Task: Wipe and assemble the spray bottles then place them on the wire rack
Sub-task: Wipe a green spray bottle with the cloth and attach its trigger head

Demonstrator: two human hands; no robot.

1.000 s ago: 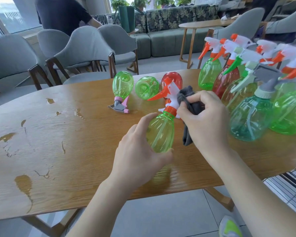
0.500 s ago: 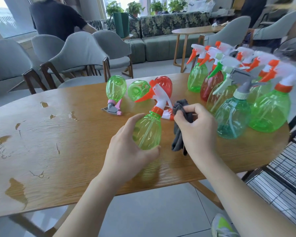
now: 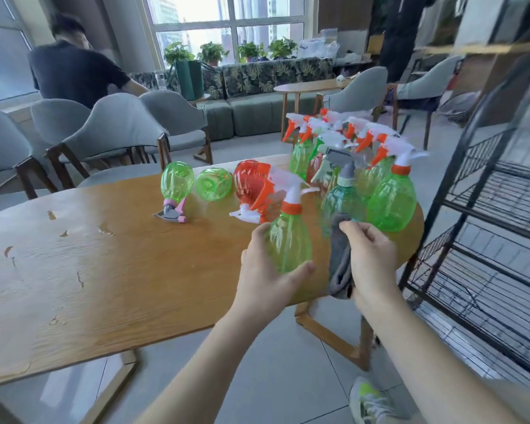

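Your left hand (image 3: 268, 278) gripped the clear green plastic spray bottle (image 3: 289, 243); your right hand (image 3: 371, 261) pinched the grey cloth (image 3: 338, 264), both forearms extended.

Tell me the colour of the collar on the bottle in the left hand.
Orange collar, seen in the head view.

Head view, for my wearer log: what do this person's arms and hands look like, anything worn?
Both forearms are bare, no sleeves in view. The left hand and right hand show no gloves, rings, watch or bracelet.
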